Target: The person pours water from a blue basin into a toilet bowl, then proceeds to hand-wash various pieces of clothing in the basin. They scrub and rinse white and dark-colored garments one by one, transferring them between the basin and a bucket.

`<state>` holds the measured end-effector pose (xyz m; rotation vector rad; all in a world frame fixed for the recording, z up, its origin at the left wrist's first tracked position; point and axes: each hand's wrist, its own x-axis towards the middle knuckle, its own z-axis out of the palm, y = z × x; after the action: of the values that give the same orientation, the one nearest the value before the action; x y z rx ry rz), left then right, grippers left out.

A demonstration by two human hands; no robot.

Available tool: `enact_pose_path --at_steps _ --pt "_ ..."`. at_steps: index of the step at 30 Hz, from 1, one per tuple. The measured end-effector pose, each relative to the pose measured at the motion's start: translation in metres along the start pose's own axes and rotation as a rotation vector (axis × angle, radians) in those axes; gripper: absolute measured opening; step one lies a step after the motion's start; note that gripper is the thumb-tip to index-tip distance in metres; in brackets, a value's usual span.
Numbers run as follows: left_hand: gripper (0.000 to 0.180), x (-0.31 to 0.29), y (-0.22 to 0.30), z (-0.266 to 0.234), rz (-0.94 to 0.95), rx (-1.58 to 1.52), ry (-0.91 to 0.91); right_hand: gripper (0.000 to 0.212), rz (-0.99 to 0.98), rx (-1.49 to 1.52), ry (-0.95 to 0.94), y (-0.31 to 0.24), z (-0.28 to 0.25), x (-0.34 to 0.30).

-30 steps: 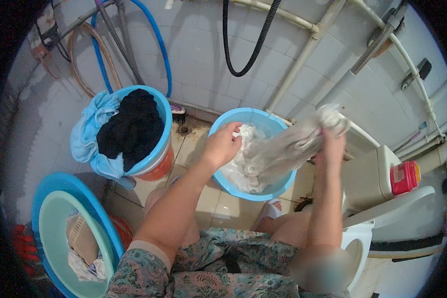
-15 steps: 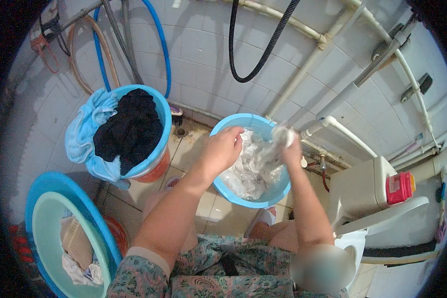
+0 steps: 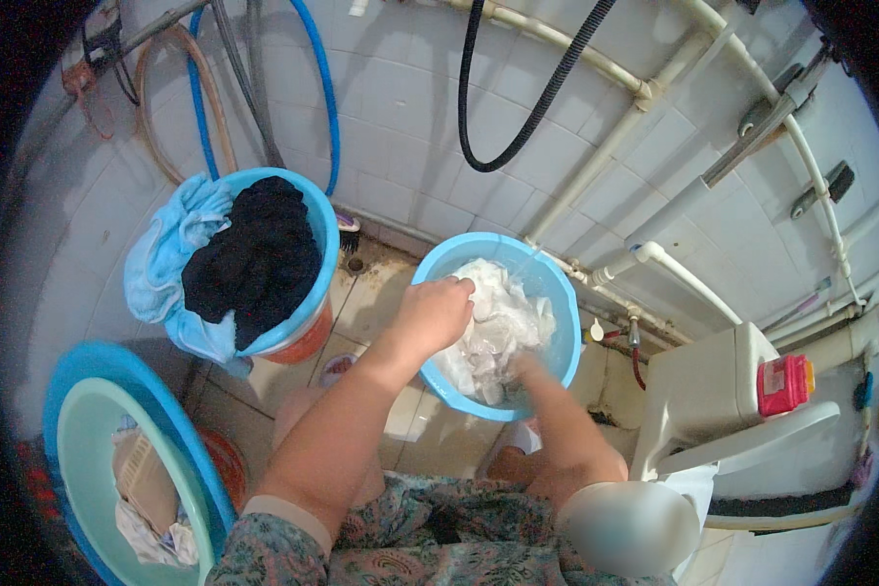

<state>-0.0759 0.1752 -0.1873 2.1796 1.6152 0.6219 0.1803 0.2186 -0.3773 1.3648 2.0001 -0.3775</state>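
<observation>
Wet white cloth [image 3: 498,303] lies bunched in a light blue basin [image 3: 561,293] on the tiled floor in front of me. My left hand [image 3: 441,311] is closed at the basin's left side, gripping an edge of the cloth. My right hand [image 3: 525,373] reaches down into the near right part of the basin. Its fingers are hidden in the cloth and water, so I cannot tell whether they hold anything.
Left stands a blue tub [image 3: 322,210] piled with black clothing [image 3: 254,254] and a light blue towel [image 3: 156,278]. Nearer are nested basins [image 3: 88,469] with a beige plastic item and clothes. On the right are a white jug [image 3: 703,381] and a red container [image 3: 784,384].
My right hand has moved down and left, from lifting cloth at the basin's right rim into the basin. The cloth has sunk back into a heap. My left hand has shifted slightly down.
</observation>
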Motion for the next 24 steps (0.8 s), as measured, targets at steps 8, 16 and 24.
enact_pose_path --at_steps 8,16,24 --pt "0.044 -0.012 0.007 0.001 0.015 0.004 -0.244 0.031 -0.228 1.874 0.491 0.022 -0.159 -0.168" --pt "0.114 -0.004 0.056 0.047 0.073 -0.512 0.026 0.039 -0.701 2.356 0.67 -0.033 -0.198 -0.27" --pt "0.091 0.015 0.046 0.078 0.095 -1.069 -0.146 0.053 -0.683 2.626 0.68 0.001 -0.132 -0.233"
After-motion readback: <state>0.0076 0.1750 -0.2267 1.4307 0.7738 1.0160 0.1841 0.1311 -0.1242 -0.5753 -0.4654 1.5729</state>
